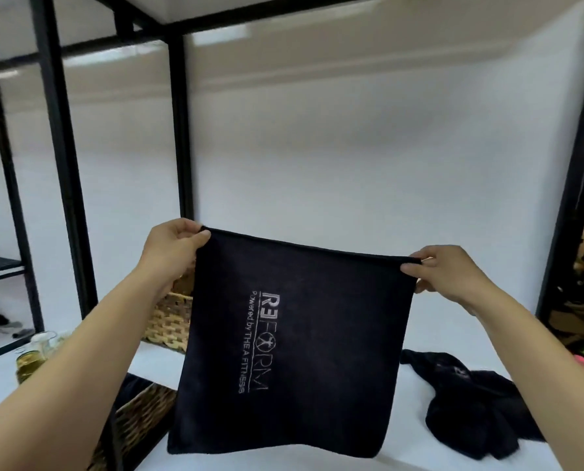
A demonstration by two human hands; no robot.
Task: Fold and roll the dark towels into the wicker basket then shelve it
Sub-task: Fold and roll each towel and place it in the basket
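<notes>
A dark towel point(318, 351) with a pale printed logo hangs flat in the air in front of me. My left hand point(171, 246) pinches its top left corner and my right hand point(450, 270) pinches its top right corner. The towel's lower edge hangs just above the white surface. A second dark towel point(477, 402) lies crumpled on the white surface at the right. Behind the held towel, a wicker basket point(168, 317) shows at the left, mostly hidden. Another wicker basket point(141, 419) sits lower left under my left forearm, with dark cloth in it.
A black metal shelving frame point(62, 164) rises at left and behind, with another black post point(569, 185) at the right. Glass jars point(32, 355) stand at the far left on the white surface point(413, 450). Colourful clutter fills the right edge.
</notes>
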